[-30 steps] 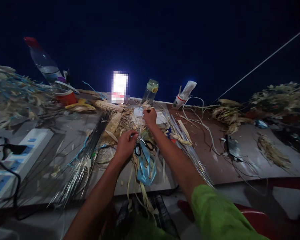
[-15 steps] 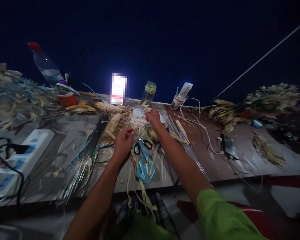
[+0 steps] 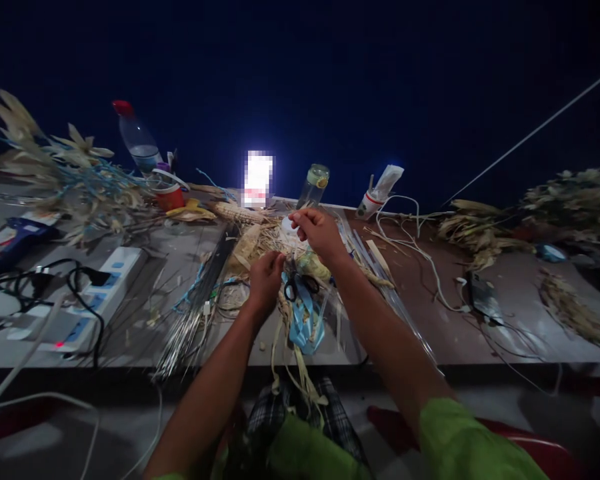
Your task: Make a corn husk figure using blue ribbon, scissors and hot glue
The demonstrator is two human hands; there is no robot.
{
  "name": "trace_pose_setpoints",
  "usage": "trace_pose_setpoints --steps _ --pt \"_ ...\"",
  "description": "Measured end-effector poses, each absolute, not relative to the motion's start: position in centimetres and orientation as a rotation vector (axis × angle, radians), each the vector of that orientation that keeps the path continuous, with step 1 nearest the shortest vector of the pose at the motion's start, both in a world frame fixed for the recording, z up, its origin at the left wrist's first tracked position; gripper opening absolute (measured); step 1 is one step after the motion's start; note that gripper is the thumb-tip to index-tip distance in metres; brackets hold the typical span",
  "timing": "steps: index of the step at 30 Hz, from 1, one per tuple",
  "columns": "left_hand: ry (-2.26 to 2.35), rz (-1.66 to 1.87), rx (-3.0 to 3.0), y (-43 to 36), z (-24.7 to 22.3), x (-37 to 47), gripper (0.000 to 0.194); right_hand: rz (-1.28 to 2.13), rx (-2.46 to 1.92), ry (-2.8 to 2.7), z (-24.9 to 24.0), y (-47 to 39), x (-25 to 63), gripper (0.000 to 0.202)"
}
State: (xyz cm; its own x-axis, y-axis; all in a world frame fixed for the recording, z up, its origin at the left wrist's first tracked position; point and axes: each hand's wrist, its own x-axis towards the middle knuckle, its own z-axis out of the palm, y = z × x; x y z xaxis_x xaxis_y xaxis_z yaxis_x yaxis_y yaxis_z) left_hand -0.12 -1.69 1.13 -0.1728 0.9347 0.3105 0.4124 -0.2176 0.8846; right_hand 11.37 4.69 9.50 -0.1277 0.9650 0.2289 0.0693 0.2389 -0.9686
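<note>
My left hand [image 3: 266,281] is closed in a pinch above the middle of the table; what its fingertips hold is too small to make out. Higher and to the right, my right hand [image 3: 321,233] also pinches, and its hold cannot be made out either. It partly covers a white round object [image 3: 288,225]. Just below the hands lie black-handled scissors [image 3: 291,289] on a shiny blue plastic strip [image 3: 307,328]. Pale dry husk strips [image 3: 304,381] hang over the table's front edge.
Left are a bundle of thin metal wires [image 3: 180,347], a power strip [image 3: 111,280], a glue gun [image 3: 17,243] and a red-capped bottle [image 3: 139,140]. A jar [image 3: 314,187] and corn cob [image 3: 237,213] stand behind. A phone [image 3: 484,297] with cables lies right.
The view has swung left, so the table's contents sit further right. My right hand has risen slightly and turned, with its fingers above the white round object. My left hand keeps its pinch.
</note>
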Motion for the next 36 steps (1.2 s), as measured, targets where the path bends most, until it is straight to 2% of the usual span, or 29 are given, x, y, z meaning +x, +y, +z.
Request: trace_pose_setpoints --steps 4,13,18,22,26,29,33,36 --pt "1.534 1.461 1.510 -1.4 0.7 -0.2 0.025 1.064 -1.072 -1.483 8.7 4.1 11.2 0.019" --pt "1.379 1.619 1.376 -1.2 0.7 -0.4 0.030 1.028 -1.174 -1.429 6.9 2.8 13.5 0.020" --pt "1.547 1.539 1.534 -1.2 0.8 -0.7 0.030 1.015 -1.183 -1.427 5.3 2.0 13.0 0.021" --pt "1.729 1.410 1.628 -1.4 0.9 -0.9 0.038 0.890 -1.212 -1.471 3.7 1.4 12.4 0.021" --pt "1.741 1.511 1.656 -1.3 1.4 -0.7 0.024 0.700 -1.211 -1.520 2.0 1.3 12.4 0.020" --pt "1.704 1.589 1.791 -1.1 2.1 -0.3 0.034 0.551 -1.180 -1.592 1.2 1.4 12.7 0.019" --pt "1.642 1.418 1.812 -1.0 3.7 -0.1 0.028 0.479 -1.157 -1.641 1.1 1.4 13.2 0.020" --pt "1.771 1.299 1.874 -1.1 5.8 -1.4 0.025 0.472 -1.159 -1.633 1.1 1.5 13.6 0.019"
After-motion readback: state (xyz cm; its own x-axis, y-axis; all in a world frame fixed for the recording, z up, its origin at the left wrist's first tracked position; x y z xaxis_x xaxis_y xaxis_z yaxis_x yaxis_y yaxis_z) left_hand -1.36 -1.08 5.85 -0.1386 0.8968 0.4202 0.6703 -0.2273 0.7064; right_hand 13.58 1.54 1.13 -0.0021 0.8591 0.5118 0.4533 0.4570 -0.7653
